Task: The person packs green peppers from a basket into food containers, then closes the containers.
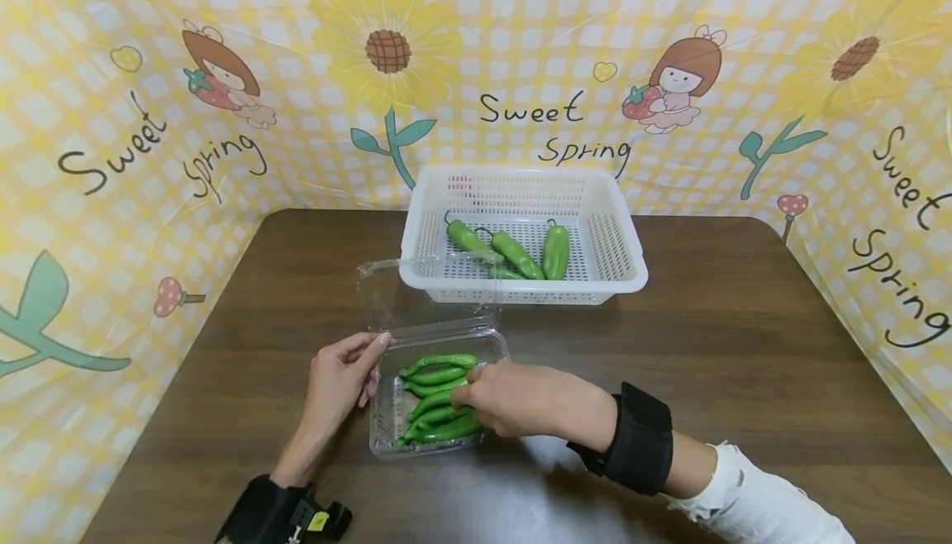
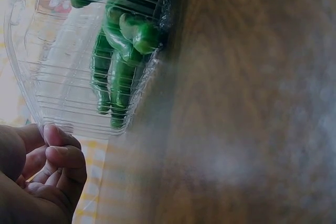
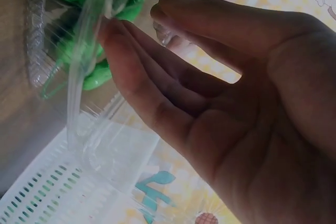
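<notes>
Resting against the left rim of the clear plastic clamshell container (image 1: 387,412), the left hand (image 1: 338,383) touches it with fingertips (image 1: 378,344) at the upper corner; its grip is loose, the fingers lightly bent beside the plastic, and the left wrist view shows them curled near the edge without closing round it. The container sits on the dark brown wooden table (image 1: 744,345), near the front edge, its transparent lid (image 1: 405,292) hinged back and standing open toward the basket. Inside lie several long green peppers (image 1: 439,399), stacked side by side. The right hand (image 1: 521,399) reaches into the container from the right side, its fingers over the peppers; from the head view I cannot tell whether it pinches one, while the right wrist view shows the palm open with straight fingers close together at the plastic edge. Behind the container, just past its lid, stands a white perforated plastic basket (image 1: 628,255) holding three more green peppers (image 1: 513,250). A yellow checked backdrop printed with sunflowers (image 1: 387,48) encloses the table.
</notes>
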A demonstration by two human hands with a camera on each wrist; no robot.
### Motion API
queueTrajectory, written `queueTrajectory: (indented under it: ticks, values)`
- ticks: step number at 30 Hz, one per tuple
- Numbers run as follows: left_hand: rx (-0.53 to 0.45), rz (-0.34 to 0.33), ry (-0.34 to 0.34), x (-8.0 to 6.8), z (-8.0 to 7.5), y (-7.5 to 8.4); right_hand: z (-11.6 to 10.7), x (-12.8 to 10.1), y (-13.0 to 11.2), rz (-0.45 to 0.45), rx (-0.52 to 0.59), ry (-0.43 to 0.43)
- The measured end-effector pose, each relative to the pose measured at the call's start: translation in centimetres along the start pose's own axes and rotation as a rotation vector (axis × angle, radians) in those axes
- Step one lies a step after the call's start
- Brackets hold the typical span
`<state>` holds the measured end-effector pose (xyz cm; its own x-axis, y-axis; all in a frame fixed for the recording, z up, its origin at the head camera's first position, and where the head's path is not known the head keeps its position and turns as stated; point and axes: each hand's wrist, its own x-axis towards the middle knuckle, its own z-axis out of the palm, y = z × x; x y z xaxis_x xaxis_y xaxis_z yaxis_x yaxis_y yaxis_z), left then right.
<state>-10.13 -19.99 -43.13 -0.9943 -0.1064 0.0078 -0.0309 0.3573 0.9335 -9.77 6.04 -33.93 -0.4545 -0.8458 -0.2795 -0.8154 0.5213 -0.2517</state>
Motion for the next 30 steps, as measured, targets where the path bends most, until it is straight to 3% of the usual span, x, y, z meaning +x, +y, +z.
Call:
queueTrajectory:
  ticks: [15,30]
  values:
    - [0.000,0.005,0.000,-0.2,-0.1,-0.4,-1.8,-0.9,0.7,-0.002,0.059,0.083]
    - [0.004,0.010,-0.007,-0.1,-0.1,0.0,-6.4,-4.1,3.1,-0.089,0.123,0.350]
